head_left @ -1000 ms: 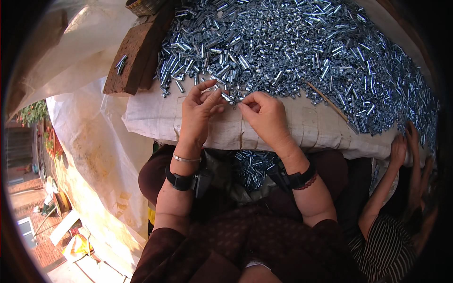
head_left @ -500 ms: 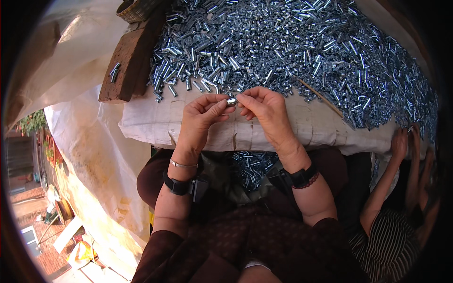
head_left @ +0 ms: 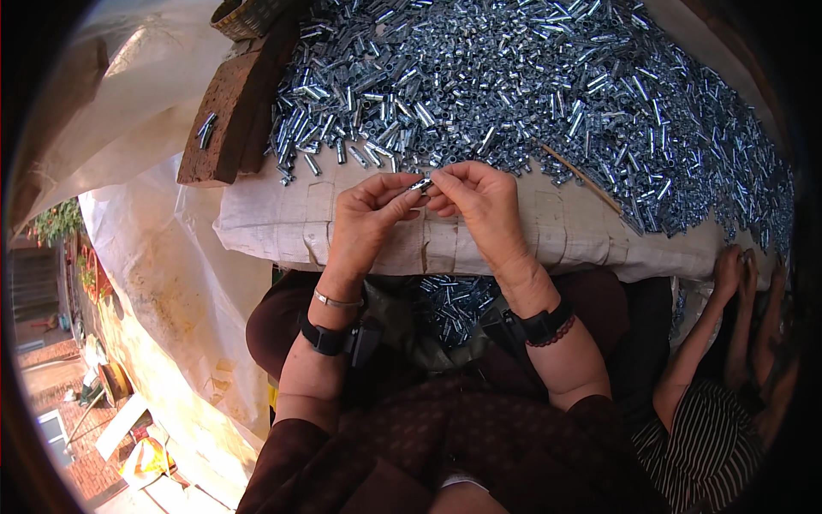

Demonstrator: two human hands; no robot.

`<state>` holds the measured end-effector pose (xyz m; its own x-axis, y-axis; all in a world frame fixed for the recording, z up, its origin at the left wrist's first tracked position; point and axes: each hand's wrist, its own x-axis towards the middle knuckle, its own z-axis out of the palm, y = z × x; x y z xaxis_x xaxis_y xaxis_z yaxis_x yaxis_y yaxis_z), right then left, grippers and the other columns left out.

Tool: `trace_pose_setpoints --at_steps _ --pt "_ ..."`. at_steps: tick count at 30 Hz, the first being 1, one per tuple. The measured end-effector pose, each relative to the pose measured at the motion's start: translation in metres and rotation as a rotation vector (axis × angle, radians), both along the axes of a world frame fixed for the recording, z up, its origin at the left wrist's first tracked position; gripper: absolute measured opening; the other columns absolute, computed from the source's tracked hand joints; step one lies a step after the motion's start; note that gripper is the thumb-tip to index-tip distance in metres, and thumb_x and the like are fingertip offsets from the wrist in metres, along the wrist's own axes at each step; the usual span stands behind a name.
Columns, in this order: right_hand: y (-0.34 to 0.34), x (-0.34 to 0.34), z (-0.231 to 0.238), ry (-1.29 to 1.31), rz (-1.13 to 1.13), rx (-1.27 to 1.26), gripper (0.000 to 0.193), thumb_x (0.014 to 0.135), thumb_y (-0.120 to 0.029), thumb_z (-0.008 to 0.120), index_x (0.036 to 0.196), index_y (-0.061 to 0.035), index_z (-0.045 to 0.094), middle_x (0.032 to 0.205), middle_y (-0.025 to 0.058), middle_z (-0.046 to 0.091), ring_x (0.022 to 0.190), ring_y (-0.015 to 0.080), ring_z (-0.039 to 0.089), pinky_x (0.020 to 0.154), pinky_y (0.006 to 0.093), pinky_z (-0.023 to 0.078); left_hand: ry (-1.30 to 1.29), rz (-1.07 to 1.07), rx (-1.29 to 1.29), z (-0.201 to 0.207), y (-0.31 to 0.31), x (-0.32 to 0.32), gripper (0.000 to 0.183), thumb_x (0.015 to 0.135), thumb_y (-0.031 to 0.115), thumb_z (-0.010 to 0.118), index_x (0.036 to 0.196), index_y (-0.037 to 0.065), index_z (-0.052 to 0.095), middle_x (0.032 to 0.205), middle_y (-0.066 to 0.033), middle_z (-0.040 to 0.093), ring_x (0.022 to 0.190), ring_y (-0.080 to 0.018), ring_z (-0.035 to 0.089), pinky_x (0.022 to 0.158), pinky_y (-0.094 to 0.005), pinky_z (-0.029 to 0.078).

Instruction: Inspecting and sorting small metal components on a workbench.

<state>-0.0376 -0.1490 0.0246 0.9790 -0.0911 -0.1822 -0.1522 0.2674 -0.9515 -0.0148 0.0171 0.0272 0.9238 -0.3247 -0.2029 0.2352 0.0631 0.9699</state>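
A small shiny metal tube [head_left: 419, 184] is pinched between my two hands, above the near edge of the cloth-covered table [head_left: 282, 218]. My left hand [head_left: 370, 216] grips its left end between thumb and fingers. At the other end, the thumb and forefinger of my right hand [head_left: 476, 204] are closed on the tube, covering its tip. Whether a second small part sits at that tip I cannot tell. Just beyond my fingers spreads a large heap of loose silvery metal tubes [head_left: 479, 94], some long and some short.
A wooden beam [head_left: 224, 128] with a few tubes on it borders the heap at left, a woven basket [head_left: 248, 17] behind it. A thin stick [head_left: 582, 178] lies by the heap. More tubes [head_left: 455, 308] lie below the table edge. Another person's hands [head_left: 730, 270] work at the far right.
The tube between my fingers has tilted, its right end now higher. My hands have shifted very slightly. The other person's hands at the right have moved down toward the table edge.
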Motion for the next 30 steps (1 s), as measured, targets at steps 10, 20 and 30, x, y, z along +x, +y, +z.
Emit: trace_pose_setpoints --at_steps 10,20,30 --pt "-0.007 -0.002 0.002 0.043 0.077 0.045 0.018 0.087 -0.015 0.065 0.088 0.0036 0.064 0.075 0.007 0.067 0.061 0.0097 0.063 0.054 0.0203 0.049 0.029 -0.035 -0.019 0.001 0.002 0.0 0.023 0.086 0.005 0.064 0.108 -0.004 0.062 0.097 -0.0093 0.068 0.086 -0.013 0.065 0.077 -0.0245 0.053" --pt "-0.007 0.006 -0.017 -0.171 -0.035 -0.719 0.014 0.084 -0.016 0.066 0.085 -0.0022 0.066 0.073 0.0056 0.067 0.059 0.0127 0.062 0.054 0.0254 0.048 -0.371 0.148 0.559 -0.007 0.013 0.021 0.019 0.082 0.018 0.07 0.091 0.0 0.068 0.08 -0.0071 0.069 0.069 -0.0114 0.062 0.062 -0.024 0.047" --pt "0.013 0.013 -0.027 -0.264 -0.077 -1.107 0.012 0.08 -0.018 0.068 0.076 -0.0065 0.065 0.072 0.0071 0.064 0.064 0.0255 0.064 0.057 0.0355 0.049 -0.567 0.18 0.85 -0.025 -0.001 0.03 0.018 0.076 0.022 0.072 0.082 0.006 0.066 0.078 -0.0088 0.064 0.07 -0.0252 0.062 0.062 -0.0359 0.047"
